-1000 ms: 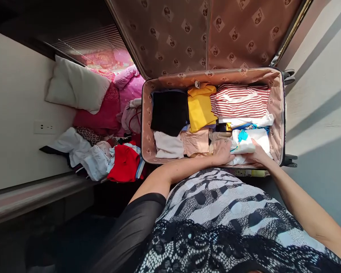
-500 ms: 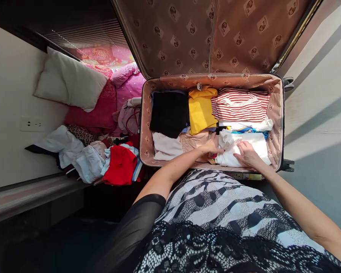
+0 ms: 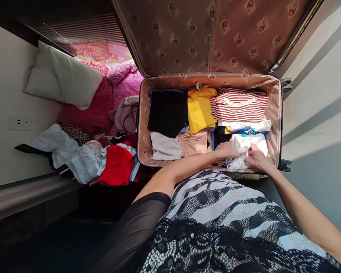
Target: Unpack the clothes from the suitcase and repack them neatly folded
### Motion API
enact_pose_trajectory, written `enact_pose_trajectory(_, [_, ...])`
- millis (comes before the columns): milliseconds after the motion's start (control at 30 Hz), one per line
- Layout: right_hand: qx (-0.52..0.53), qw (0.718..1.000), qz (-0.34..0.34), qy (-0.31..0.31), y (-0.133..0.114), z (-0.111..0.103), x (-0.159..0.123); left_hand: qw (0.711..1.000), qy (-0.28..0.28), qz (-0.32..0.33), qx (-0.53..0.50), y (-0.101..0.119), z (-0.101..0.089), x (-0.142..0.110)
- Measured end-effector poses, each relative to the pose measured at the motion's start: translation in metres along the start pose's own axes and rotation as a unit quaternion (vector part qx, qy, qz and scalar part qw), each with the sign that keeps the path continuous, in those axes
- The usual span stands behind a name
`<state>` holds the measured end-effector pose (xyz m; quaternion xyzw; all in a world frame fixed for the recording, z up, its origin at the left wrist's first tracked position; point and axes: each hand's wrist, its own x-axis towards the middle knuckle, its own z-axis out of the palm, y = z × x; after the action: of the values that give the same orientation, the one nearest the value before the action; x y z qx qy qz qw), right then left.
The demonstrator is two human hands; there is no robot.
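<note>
An open suitcase (image 3: 279, 113) with a patterned pink-brown lining holds folded clothes. In its near right corner a white garment (image 3: 257, 143) is bunched up. My right hand (image 3: 257, 157) pinches a fold of that garment. At its left side, my left hand (image 3: 226, 151) is closed on the garment's edge, with the fingertips partly hidden by cloth. Red-and-white striped clothing (image 3: 238, 105) lies behind it, above another white piece and some blue cloth. Further left are a yellow garment (image 3: 201, 112), a black folded one (image 3: 167, 112), beige shorts (image 3: 193, 143) and a pale folded piece (image 3: 166, 146).
The suitcase lid (image 3: 187, 38) stands raised at the back. On the left, a red garment (image 3: 116, 165) and crumpled white clothes (image 3: 86, 161) lie in a pile, near a white pillow (image 3: 65, 77) and a pink bag. A wall (image 3: 318, 113) rises on the right.
Both hands have shifted right, gathering the white garment from its flatter shape into a bunch. Dark cloth now shows where its left part was. The view has shifted slightly.
</note>
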<state>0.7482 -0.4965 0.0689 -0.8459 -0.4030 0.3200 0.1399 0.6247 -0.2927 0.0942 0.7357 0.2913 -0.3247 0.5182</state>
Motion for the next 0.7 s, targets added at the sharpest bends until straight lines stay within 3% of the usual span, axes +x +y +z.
enact_pose_trajectory(100, [0.046,0.999,-0.002,-0.006,0.012,-0.009,-0.006,0.998,0.032,0.058,0.015,0.016,0.020,-0.015])
enact_pose_trajectory(200, [0.068,0.998,-0.010,-0.003,0.009,-0.013,-0.005,0.996,0.030,0.087,-0.005,0.018,0.020,-0.022])
enact_pose_trajectory(267, [0.077,0.997,-0.014,-0.002,0.003,-0.014,-0.003,0.996,0.022,0.086,-0.012,0.013,0.017,-0.021])
enact_pose_trajectory(400, [0.074,0.997,0.003,-0.008,-0.005,-0.014,-0.002,0.999,0.030,0.021,-0.013,-0.002,0.014,-0.020])
enact_pose_trajectory(500, [0.090,0.996,0.019,-0.001,-0.007,-0.014,-0.003,0.993,-0.028,0.044,-0.102,-0.019,0.008,-0.018])
enact_pose_trajectory(600, [0.153,0.987,0.047,-0.010,-0.010,-0.020,-0.005,0.949,-0.097,0.046,-0.295,-0.032,-0.003,-0.010])
enact_pose_trajectory(700, [0.279,0.954,0.108,-0.036,-0.008,-0.031,-0.009,0.862,-0.155,-0.010,-0.483,-0.036,-0.012,-0.001])
